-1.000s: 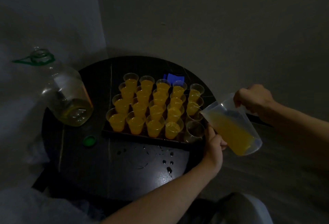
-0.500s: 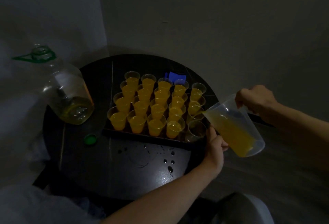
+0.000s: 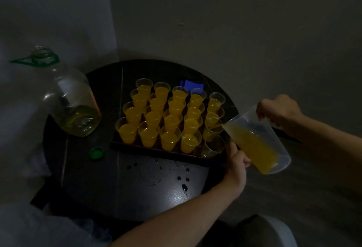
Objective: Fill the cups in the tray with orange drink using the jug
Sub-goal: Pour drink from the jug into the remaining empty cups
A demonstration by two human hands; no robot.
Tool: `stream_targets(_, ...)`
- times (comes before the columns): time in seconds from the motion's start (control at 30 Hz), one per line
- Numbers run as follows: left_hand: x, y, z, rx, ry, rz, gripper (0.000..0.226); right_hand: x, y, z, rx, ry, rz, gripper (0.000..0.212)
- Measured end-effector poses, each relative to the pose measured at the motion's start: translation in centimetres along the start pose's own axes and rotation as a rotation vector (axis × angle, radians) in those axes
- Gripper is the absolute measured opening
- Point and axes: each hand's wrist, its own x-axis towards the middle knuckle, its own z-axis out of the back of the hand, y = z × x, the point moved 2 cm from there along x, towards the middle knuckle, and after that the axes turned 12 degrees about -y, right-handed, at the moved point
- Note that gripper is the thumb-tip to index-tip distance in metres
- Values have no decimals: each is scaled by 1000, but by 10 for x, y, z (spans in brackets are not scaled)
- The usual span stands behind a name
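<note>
Several clear plastic cups (image 3: 169, 121) full of orange drink stand in rows on a dark tray (image 3: 156, 151). The nearest cup (image 3: 213, 145) in the right column looks empty. My right hand (image 3: 278, 112) grips the handle of a clear jug (image 3: 258, 142) holding orange drink, tilted left, its spout over a right-column cup (image 3: 212, 130) just behind the empty one. A thin stream leaves the spout. My left hand (image 3: 236, 163) grips the tray's near right corner, under the jug.
The tray sits on a round black table (image 3: 137, 188) with wet drops near the front. A large clear bottle (image 3: 70, 101) with a little yellowish liquid stands at the left, its green cap (image 3: 96, 153) beside it. A blue object (image 3: 193, 84) lies behind the cups.
The jug has tipped further and its spout has moved over the right-column cup, with drink starting to run out. My left hand has stayed at the tray corner.
</note>
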Motion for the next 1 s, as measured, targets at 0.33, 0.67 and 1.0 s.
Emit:
stream_targets(0.33,2,-3,-1,1,-22,11,88,4,0,-3,-26,-4,8,13)
stream_targets(0.67,0,-5,-2,-52,-37,36,86,6,1,-4,-44,-5,14,16)
stream_targets(1.0,-1,-5,-3,-23,-30,33,86,3,2,0,-33,9,38,16)
